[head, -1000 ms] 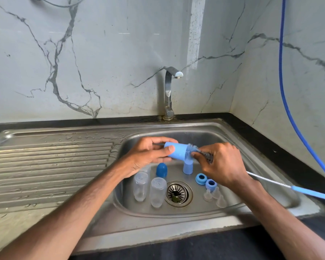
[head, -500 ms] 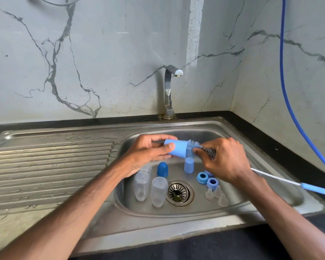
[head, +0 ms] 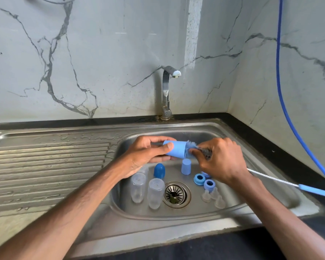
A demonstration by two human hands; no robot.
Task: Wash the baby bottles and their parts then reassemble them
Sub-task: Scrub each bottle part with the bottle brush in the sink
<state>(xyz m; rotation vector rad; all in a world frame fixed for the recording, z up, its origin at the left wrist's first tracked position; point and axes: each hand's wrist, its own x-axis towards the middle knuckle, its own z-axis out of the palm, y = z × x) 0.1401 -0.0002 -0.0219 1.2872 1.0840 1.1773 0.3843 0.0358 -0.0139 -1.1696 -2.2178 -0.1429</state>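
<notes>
The bristle head of the bottle brush [head: 191, 145] is mostly hidden. Only a frayed tuft shows at the mouth of the light-blue cap [head: 174, 149], and how deep it reaches inside cannot be told. The right hand [head: 221, 161] is clenched around the brush just behind the bristles, covering the dark twisted stem. Past the wrist a thin white wire runs to a blue plastic handle, which is cut off at the right edge of the frame. The left hand [head: 148, 153] grips the smooth, tapered cap on its side, thumb in front and fingers curled over the top, above the middle of the steel sink [head: 158, 228].

Below it, two clear bottles [head: 138, 186] stand mouth-down left of the drain strainer [head: 175, 194]. A further clear shape behind the left wrist is too hidden to name. A rounded dark-blue cap [head: 159, 170] and a second light-blue cap [head: 186, 166] stand upright at the back of the basin. To the right are blue collar rings [head: 199, 179], one of them half covered by the right hand, and three translucent teats [head: 206, 196], soft and blurred.

The ribbed drainboard [head: 45, 166] at left carries water beads. A chrome tap [head: 166, 91] rises against the veined marble wall [head: 101, 53], and a blue hose [head: 281, 91] hangs at upper right.
</notes>
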